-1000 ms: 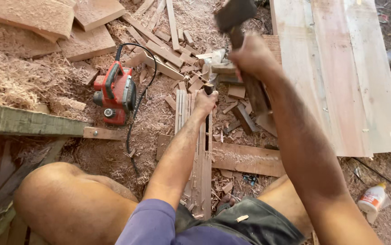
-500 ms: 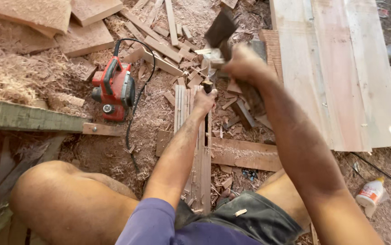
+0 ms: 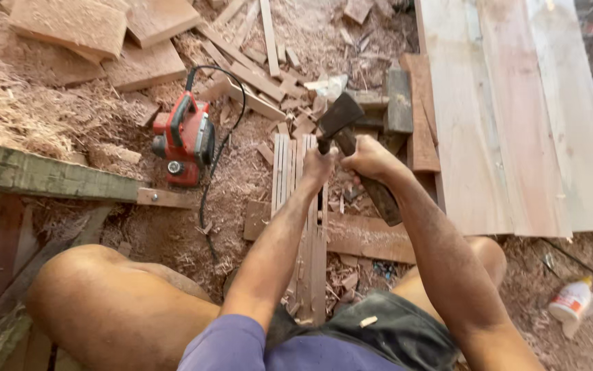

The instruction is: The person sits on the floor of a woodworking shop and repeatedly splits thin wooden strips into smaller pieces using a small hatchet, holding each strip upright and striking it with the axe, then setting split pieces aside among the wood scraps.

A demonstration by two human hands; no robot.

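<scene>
The right hand (image 3: pixel 368 156) is clenched around a hatchet (image 3: pixel 351 141) over the wooden slats (image 3: pixel 303 206) — the left hand (image 3: pixel 318 165) pinches something small and dark upright on them; a red power planer (image 3: pixel 185 141) sits left, wide boards (image 3: pixel 509 117) right.

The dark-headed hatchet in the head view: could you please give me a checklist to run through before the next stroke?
1. Right hand on the dark-headed, wooden-handled hatchet: closed round the handle, ok.
2. Left hand on the thin dark upright tool: closed round it, ok.
3. Left hand's distance from the hatchet head: right beneath it, not ok.
4. Pale slatted wooden piece steady on the ground: cannot tell.
5. Red power planer and its black cord: to the left, apart from the slats, ok.
</scene>
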